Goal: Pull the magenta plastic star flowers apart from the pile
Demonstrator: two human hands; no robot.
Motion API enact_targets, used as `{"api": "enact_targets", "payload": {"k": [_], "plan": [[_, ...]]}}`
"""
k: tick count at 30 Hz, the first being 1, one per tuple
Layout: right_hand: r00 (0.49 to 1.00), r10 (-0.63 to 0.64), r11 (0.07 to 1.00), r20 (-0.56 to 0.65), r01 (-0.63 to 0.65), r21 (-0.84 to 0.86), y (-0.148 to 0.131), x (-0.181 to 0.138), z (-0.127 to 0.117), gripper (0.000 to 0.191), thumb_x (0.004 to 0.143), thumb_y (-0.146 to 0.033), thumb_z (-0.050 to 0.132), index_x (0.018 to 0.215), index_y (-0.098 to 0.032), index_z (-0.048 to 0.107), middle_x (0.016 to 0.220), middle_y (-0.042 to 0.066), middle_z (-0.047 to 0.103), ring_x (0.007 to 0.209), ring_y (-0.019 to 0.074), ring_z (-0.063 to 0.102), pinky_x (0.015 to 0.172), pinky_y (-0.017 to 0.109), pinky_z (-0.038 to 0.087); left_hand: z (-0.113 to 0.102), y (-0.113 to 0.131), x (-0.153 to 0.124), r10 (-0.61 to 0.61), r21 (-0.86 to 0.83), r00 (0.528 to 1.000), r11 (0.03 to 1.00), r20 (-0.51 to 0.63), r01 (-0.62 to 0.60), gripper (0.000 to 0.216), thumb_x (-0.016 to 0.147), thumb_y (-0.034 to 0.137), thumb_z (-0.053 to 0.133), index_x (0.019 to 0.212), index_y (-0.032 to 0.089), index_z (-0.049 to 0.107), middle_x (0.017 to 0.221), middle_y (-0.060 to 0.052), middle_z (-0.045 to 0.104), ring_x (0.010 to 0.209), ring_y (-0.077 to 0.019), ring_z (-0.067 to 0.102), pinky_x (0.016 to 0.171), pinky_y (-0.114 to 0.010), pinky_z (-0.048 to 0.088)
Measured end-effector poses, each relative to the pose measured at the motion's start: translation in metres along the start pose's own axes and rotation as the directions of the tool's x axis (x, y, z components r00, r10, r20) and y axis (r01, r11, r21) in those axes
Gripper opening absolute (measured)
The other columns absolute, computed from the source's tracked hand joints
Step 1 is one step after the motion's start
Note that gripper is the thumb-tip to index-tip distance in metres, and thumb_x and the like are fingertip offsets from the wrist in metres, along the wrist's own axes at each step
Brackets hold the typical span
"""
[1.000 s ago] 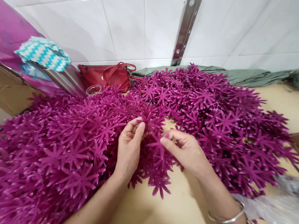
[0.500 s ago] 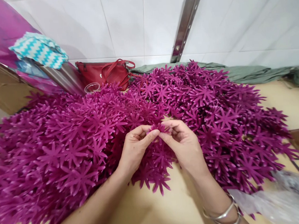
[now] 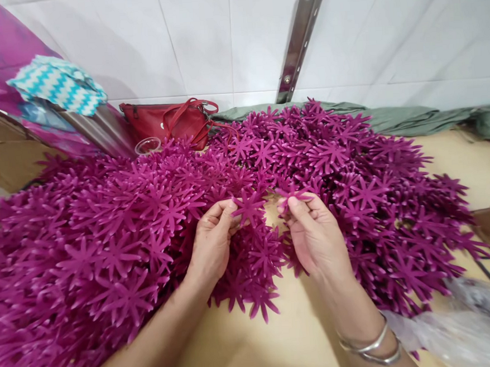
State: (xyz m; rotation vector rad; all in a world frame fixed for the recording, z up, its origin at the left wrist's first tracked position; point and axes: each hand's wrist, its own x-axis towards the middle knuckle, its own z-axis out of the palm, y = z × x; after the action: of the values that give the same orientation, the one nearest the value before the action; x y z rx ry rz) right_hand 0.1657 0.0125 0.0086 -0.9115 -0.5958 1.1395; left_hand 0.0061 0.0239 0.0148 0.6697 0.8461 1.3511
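Your left hand (image 3: 210,240) pinched a purple star piece (image 3: 249,207) by its edge, your right hand (image 3: 318,231) a second piece (image 3: 292,193); both pieces were apart, between left heap (image 3: 111,249) and right heap (image 3: 371,194).

The purple flower pieces (image 3: 119,254) appear smooth and mostly matt; whether they are cloth or plastic, one cannot tell. The desk (image 3: 256,350) has a smooth, dull surface. The wall tiles (image 3: 201,41) are glossy, the slotted bar (image 3: 300,40) and the bangles (image 3: 368,349) are of shiny metal. The red bag (image 3: 146,122) resembles smooth leather, the green sheet (image 3: 421,122) is wrinkled cloth, and the transparent bag (image 3: 460,330) is crumpled plastic.
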Motion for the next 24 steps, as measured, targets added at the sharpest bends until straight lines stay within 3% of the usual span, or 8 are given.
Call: {"api": "enact_targets", "payload": {"k": [4,8,10,12,15,18,20,24], "plan": [[0.987,0.019,0.96,0.162,0.027,-0.277,-0.002,-0.006,0.002,0.018,0.08,-0.036,0.086,0.085,-0.027,0.07,0.072,-0.005,0.069,0.067,0.0147,0.061,0.071,0.03,0.05,0.0,0.001,0.002,0.086,-0.015,0.995,0.996,-0.043,-0.087,0.027,0.08,0.04,0.086,0.08,0.019,0.069,0.071,0.006,0.066,0.063,-0.0064,0.06,0.072,-0.019,0.053],[0.894,-0.035,0.713,0.447,0.336,-0.615,-0.011,-0.013,0.007,0.018,0.074,-0.038,0.091,0.08,-0.028,0.078,0.099,0.004,0.077,0.102,0.0278,0.066,0.101,0.046,0.047,-0.001,0.001,0.004,0.222,-0.017,0.971,0.974,-0.084,-0.225,0.02,0.084,0.038,0.083,0.085,0.021,0.071,0.083,0.004,0.073,0.074,-0.0089,0.065,0.081,-0.022,0.053],[0.886,-0.185,0.634,0.425,0.438,-0.637,-0.012,-0.016,0.009,0.022,0.075,-0.04,0.09,0.091,-0.029,0.079,0.115,0.007,0.074,0.12,0.0311,0.061,0.111,0.049,0.04,-0.003,-0.001,0.003,0.223,0.041,0.974,0.974,-0.044,-0.221,0.018,0.087,0.038,0.081,0.087,0.022,0.074,0.086,0.004,0.074,0.077,-0.0088,0.065,0.081,-0.02,0.051],[0.916,-0.244,0.68,0.318,0.395,-0.618,-0.009,-0.017,0.01,0.031,0.08,-0.04,0.086,0.107,-0.029,0.075,0.119,0.007,0.071,0.117,0.028,0.061,0.107,0.046,0.045,-0.004,-0.003,0.0,0.177,0.135,0.983,0.974,0.045,-0.181,0.017,0.089,0.038,0.079,0.092,0.021,0.077,0.089,0.002,0.076,0.081,-0.0095,0.065,0.081,-0.019,0.051],[0.974,-0.128,0.841,0.188,0.206,-0.499,0.0,-0.015,0.008,0.026,0.083,-0.037,0.081,0.103,-0.025,0.07,0.101,0.002,0.071,0.09,0.0193,0.064,0.083,0.033,0.052,-0.004,-0.007,-0.005,0.105,0.247,0.981,0.958,0.164,-0.144,0.018,0.09,0.038,0.078,0.098,0.021,0.081,0.095,-0.001,0.078,0.09,-0.0123,0.068,0.087,-0.021,0.051],[0.989,-0.042,0.9,0.139,0.098,-0.425,0.006,-0.013,0.004,0.018,0.083,-0.036,0.08,0.083,-0.022,0.068,0.077,-0.003,0.064,0.068,0.0133,0.055,0.066,0.026,0.045,-0.002,-0.008,-0.008,0.043,0.213,0.982,0.973,0.186,-0.083,0.03,0.096,0.048,0.069,0.102,0.022,0.082,0.1,-0.004,0.08,0.095,-0.0165,0.071,0.092,-0.027,0.054],[0.992,-0.059,0.88,0.115,0.106,-0.463,0.005,-0.013,0.004,0.018,0.084,-0.036,0.08,0.081,-0.021,0.069,0.073,-0.004,0.063,0.064,0.012,0.051,0.063,0.025,0.042,-0.001,-0.008,-0.008,0.02,0.192,0.981,0.98,0.193,-0.058,0.033,0.094,0.05,0.069,0.105,0.022,0.082,0.101,-0.005,0.08,0.097,-0.0178,0.071,0.093,-0.029,0.055],[0.974,-0.179,0.769,0.138,0.226,-0.598,-0.001,-0.017,0.008,0.016,0.089,-0.035,0.074,0.081,-0.021,0.07,0.074,-0.003,0.066,0.065,0.013,0.055,0.064,0.025,0.044,0.001,-0.008,-0.007,0.044,0.239,0.983,0.967,0.177,-0.086,0.025,0.08,0.032,0.087,0.102,0.023,0.08,0.099,0.0,0.078,0.094,-0.0147,0.069,0.091,-0.025,0.053]]}}
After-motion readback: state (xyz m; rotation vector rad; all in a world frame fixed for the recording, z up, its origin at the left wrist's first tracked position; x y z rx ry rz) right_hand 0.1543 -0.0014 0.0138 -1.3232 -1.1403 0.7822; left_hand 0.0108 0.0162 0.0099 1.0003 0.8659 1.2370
